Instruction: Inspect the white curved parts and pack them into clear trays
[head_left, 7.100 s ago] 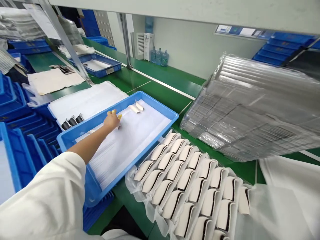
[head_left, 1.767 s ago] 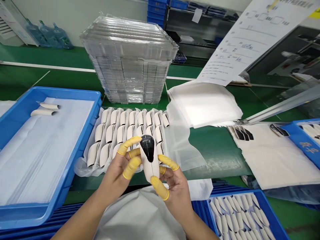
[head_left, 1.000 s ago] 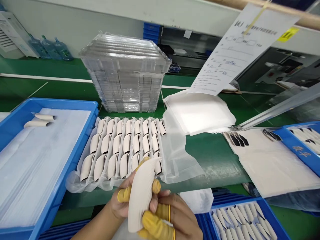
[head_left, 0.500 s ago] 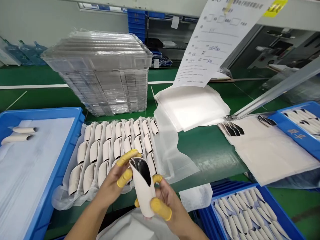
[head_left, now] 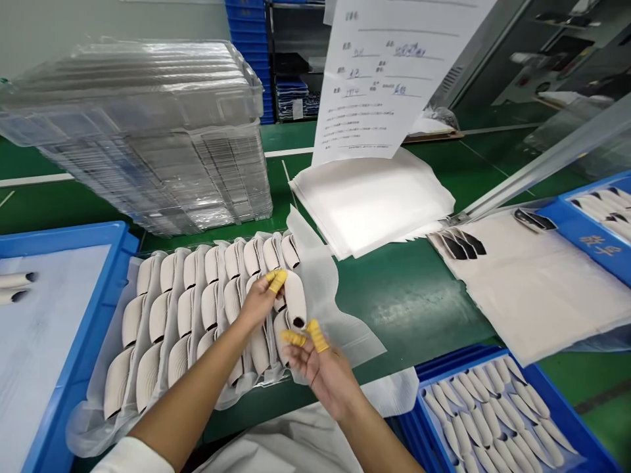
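My left hand point(head_left: 259, 305), with yellow finger cots, is closed on a white curved sleeve part point(head_left: 294, 299) whose dark open end points down. It holds the part just above a clear bag point(head_left: 197, 309) packed with rows of the same white parts. My right hand point(head_left: 320, 364) is palm up right below, fingers apart. Its yellow-capped fingertips are at the part's lower end and nothing lies in the palm.
A blue tray point(head_left: 111, 263) lined with white foam sits at the left, with two parts point(head_left: 14, 288) in it. Stacked clear trays point(head_left: 148, 131) stand behind, white foam sheets point(head_left: 369, 197) and a hanging paper point(head_left: 384, 72) to their right. Another blue tray point(head_left: 483, 414) of parts is at lower right, and black pieces point(head_left: 458, 244) lie on a sheet.
Half a second ago both hands held the part upright near my body. Now the left hand alone has carried it forward over the bag and the right hand has let go.
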`<state>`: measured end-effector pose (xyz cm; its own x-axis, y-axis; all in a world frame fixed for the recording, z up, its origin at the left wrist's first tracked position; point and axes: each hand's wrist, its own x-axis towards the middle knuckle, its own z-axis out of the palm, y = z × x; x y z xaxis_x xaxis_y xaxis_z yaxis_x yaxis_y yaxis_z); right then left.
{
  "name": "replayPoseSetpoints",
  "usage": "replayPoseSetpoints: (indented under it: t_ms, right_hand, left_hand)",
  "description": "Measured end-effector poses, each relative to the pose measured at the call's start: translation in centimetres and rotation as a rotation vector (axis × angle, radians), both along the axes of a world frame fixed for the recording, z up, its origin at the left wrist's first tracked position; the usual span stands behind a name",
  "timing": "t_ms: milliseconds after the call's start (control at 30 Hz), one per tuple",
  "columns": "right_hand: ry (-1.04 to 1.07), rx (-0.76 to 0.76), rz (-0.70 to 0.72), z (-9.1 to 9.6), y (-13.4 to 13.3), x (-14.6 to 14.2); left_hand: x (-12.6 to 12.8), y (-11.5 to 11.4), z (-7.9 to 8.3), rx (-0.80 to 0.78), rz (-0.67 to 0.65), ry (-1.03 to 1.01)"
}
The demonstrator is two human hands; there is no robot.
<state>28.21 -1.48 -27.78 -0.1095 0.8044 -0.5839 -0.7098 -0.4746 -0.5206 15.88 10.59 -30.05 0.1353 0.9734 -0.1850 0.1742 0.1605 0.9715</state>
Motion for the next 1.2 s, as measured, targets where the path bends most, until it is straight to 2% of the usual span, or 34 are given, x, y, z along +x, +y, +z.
replayPoseSetpoints:
  t_ms: [100, 167, 233, 300, 367, 433, 500, 533, 667, 800, 1033, 1200]
  right_hand:
    - [-0.279, 0.065, -0.067, -1.1, 0.1, 1.4]
    - [-0.377, 0.068, -0.040, -1.8, -0.3, 2.2]
    - [-0.470, 0.085, -0.001, -2.4, -0.7, 2.6]
    - [-0.647, 0.202, 0.055, -2.5, -1.0, 2.6]
    - [-0.977, 0.432, 0.172, -2.4, -0.8, 2.3]
    - [-1.416, 0.644, 0.321, -2.2, 0.1, 1.9]
    - [-1.746, 0.722, 0.416, -2.5, 1.6, 1.6]
    - [-1.835, 0.715, 0.429, -2.8, 2.3, 1.6]
    - [-1.942, 0.680, 0.412, -4.8, 4.6, 1.9]
    - [-2.008, 0.705, 0.364, -6.1, 4.8, 2.4]
    - [-2.120, 0.760, 0.263, -6.1, 4.4, 2.3]
    - [-2.203, 0.833, 0.224, -6.2, 4.8, 2.7]
  left_hand:
    - [0.6, 3.4, 0.1, 0.067, -0.109, 0.277]
    - [1.5, 4.9, 0.3, 0.108, -0.186, 0.469]
    - [2.6, 5.6, 0.4, 0.140, -0.254, 0.643]
    - [3.6, 5.5, 0.2, 0.175, -0.307, 0.783]
    - [4.2, 5.0, -0.2, 0.214, -0.337, 0.894]
    - [4.4, 4.3, -0.6, 0.248, -0.341, 0.980]
    - [4.4, 3.7, -1.2, 0.269, -0.324, 1.048]
    - [4.3, 3.5, -1.4, 0.274, -0.310, 1.074]
    - [4.1, 3.2, -2.1, 0.283, -0.242, 1.132]
    - [3.9, 3.8, -2.1, 0.268, -0.195, 1.143]
    - [4.3, 4.9, -1.1, 0.193, -0.298, 1.115]
    - [4.6, 6.4, -0.6, 0.107, -0.263, 1.040]
